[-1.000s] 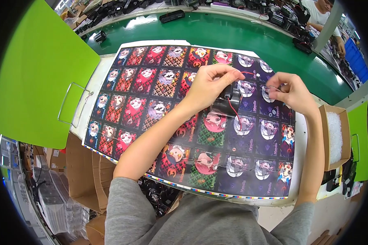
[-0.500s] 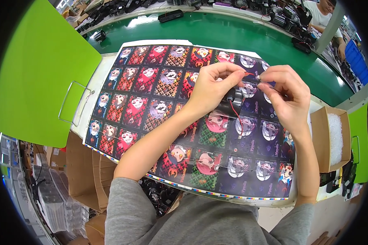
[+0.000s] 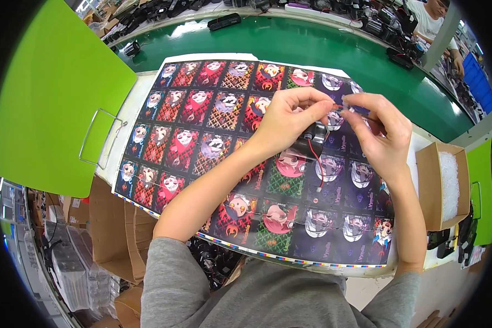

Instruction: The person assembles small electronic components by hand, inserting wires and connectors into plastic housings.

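My left hand (image 3: 292, 117) is closed in a pinch on a thin red wire (image 3: 338, 106), whose end sticks out past the fingertips. Facing it, my right hand (image 3: 385, 131) pinches a tiny clear or whitish piece (image 3: 345, 104) right at the wire's end; whether the wire sits inside it I cannot tell. Below the left fingers lies a shiny black cylindrical part (image 3: 311, 143), partly hidden by that hand. From it, a second red-and-black wire (image 3: 318, 159) trails down, with a small white plug (image 3: 319, 189) at its tip.
A printed sheet of cartoon cards (image 3: 218, 142) covers the work board. To the right stands a cardboard box (image 3: 427, 188) of small clear pieces (image 3: 449, 186). Beyond runs a green conveyor belt (image 3: 175, 54) carrying black parts. A person (image 3: 429, 22) works at the far right.
My hands have come closer together, bringing the wire end and the small piece to meet. The black part and its hanging wire have shifted slightly, the plug now lower.
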The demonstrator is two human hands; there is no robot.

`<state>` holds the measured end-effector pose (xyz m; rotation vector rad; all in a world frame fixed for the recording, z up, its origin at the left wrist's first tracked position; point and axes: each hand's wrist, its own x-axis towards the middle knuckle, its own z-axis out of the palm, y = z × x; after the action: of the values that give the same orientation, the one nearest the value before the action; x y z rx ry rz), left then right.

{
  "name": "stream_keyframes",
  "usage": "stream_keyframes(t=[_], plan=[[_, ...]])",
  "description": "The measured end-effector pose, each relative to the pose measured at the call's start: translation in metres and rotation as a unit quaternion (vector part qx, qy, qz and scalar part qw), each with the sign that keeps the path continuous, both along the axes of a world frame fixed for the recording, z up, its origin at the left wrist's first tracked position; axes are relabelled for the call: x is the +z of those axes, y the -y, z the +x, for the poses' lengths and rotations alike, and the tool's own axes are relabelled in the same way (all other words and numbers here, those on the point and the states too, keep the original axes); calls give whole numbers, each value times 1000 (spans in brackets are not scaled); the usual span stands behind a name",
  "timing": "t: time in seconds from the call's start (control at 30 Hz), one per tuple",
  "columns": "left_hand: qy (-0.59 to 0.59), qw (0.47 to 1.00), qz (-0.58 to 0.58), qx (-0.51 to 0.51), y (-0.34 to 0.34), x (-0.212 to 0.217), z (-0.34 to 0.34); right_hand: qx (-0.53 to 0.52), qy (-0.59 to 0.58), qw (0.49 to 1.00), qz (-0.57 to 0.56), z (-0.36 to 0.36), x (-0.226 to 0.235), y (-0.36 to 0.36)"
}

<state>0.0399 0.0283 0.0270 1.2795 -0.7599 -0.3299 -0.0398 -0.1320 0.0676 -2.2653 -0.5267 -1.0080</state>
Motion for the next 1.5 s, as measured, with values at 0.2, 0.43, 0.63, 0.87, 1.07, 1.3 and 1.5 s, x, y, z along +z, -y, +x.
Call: stream_keyframes(t=[0.2,0.43,0.63,0.87,1.07,1.3,1.5], plan=[[5,1000,-13,4,4,-1,-2,12,-6,1000,-4,4,-4,5],[281,939,161,119,1,-2,-4,-27,-5,1000,-15,0,8,10],[349,894,203,194,-6,-3,5,-45,28,998,-46,-4,19,9],[583,692,258,339,8,-2,-28,-8,-21,999,33,-3,10,5],[267,913,229,205,21,-14,-32,10,-54,996,67,-5,11,-3],[188,974,19,122,37,-32,-29,8,-123,957,262,11,3,12],[121,984,80,104,27,-32,-29,-29,-286,884,368,19,0,31]])
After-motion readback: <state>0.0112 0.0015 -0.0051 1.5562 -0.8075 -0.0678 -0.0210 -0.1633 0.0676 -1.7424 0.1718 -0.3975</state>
